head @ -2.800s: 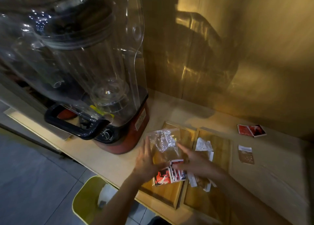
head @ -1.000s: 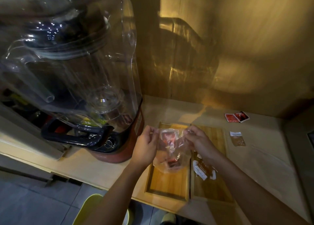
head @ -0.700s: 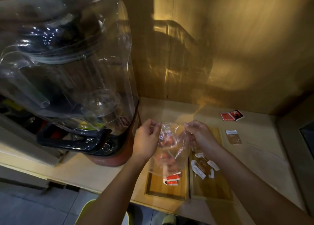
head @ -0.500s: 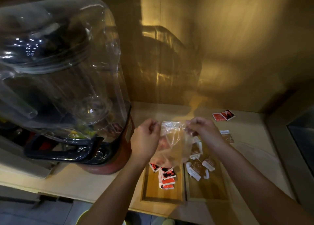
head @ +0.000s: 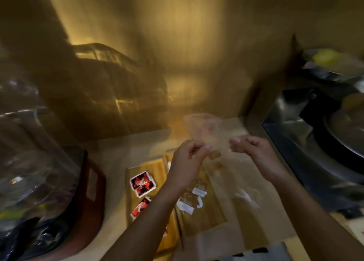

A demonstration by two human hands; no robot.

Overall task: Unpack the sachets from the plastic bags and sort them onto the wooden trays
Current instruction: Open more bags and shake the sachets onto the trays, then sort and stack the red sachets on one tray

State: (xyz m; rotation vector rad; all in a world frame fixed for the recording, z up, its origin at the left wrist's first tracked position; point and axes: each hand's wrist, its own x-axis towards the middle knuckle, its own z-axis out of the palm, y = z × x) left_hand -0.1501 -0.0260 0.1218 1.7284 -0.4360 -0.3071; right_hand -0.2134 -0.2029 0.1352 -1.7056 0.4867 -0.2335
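My left hand (head: 188,159) and my right hand (head: 254,152) are raised side by side over the counter. Both pinch a clear plastic bag (head: 204,129) that stands up between them; it is blurred and looks empty. Below my left forearm, red, black and white sachets (head: 142,184) lie on the left wooden tray (head: 157,169). Brown sachets with white ends (head: 192,198) lie on the right wooden tray (head: 204,219). My left forearm hides part of both trays.
A large blender with a clear cover and red base (head: 59,191) stands at the left, close to the trays. A dark metal basin or appliance (head: 315,142) borders the counter on the right. A wooden wall rises behind. The picture is motion-blurred.
The red sachets have dropped out of the bag onto the left tray. Both hands have carried the bag up and to the right, and the view has swung right.
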